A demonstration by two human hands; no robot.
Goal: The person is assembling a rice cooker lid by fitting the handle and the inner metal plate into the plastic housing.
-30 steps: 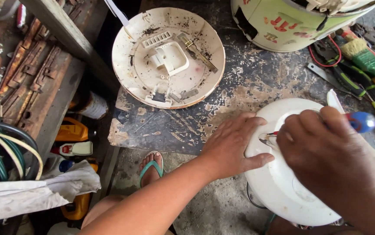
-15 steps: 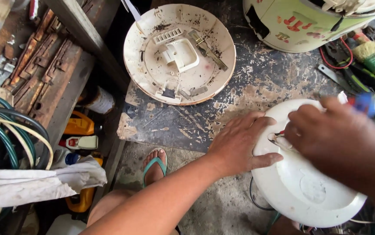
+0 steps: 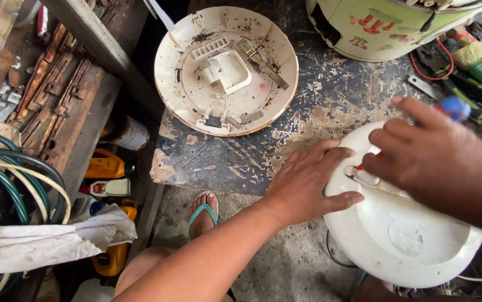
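1. The white round lid (image 3: 403, 235) is held at the edge of the tabletop (image 3: 319, 112), overhanging it.
2. The left hand (image 3: 308, 182) is laid flat on its rim, fingers spread, steadying it.
3. The right hand (image 3: 436, 148) is closed on a blue-handled screwdriver (image 3: 454, 107), its tip near a small fitting (image 3: 366, 178).
4. The step judged in hand is work on that fitting; a steady lid and straight tool are called for next.

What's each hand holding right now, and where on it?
Left hand steadies the white round cover at its left rim. Right hand grips a blue-capped tool around its handle; the tip is hidden.
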